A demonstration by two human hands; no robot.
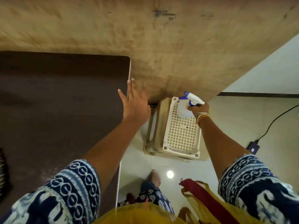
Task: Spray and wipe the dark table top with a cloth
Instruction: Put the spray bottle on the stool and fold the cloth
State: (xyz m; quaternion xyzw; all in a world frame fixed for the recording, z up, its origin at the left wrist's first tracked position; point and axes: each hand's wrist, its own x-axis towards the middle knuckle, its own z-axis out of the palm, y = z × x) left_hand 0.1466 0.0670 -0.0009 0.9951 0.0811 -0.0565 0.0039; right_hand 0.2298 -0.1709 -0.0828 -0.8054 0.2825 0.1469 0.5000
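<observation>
The dark brown table top (61,102) fills the left half of the view, its right edge running down the middle. My left hand (135,103) hovers at that right edge with fingers straight and spread, holding nothing. My right hand (198,109) grips a white spray bottle (188,105) with a blue trigger and nozzle, held over a beige plastic stool (181,136) with a lattice top. No cloth can be made out on the table.
A stained tan wall (161,38) rises behind the table and stool. A black cable and a small black adapter (253,147) lie on the pale tiled floor at the right. A yellow and red scarf (210,201) hangs near my body. A dark patterned object (3,168) sits at the table's left edge.
</observation>
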